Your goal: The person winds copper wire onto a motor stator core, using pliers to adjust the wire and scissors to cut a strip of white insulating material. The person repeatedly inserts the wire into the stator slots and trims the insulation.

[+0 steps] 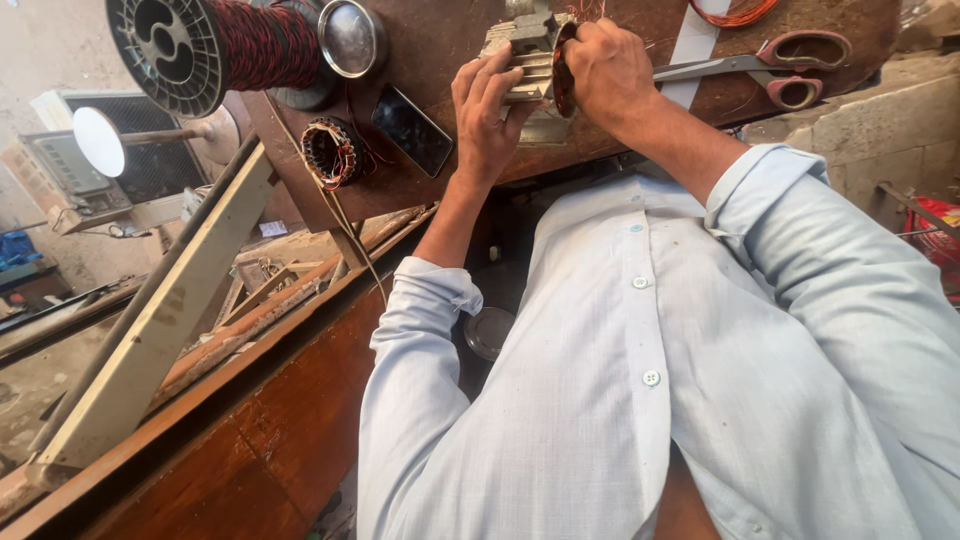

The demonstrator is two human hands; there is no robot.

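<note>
A grey finned motor housing (527,60) with copper windings lies on the brown table (450,30) at the top centre. My left hand (487,110) grips its near left side, fingers spread over the fins. My right hand (605,70) is closed on the housing's open end, fingers at the reddish winding wires. Both forearms come out of rolled light blue sleeves.
Scissors with pink handles (775,70) lie right of my right hand. A dark phone (412,130), a small wound stator (333,152), a round metal lid (350,38) and a big spool of red wire (215,45) sit left. A wooden bench (240,420) stands lower left.
</note>
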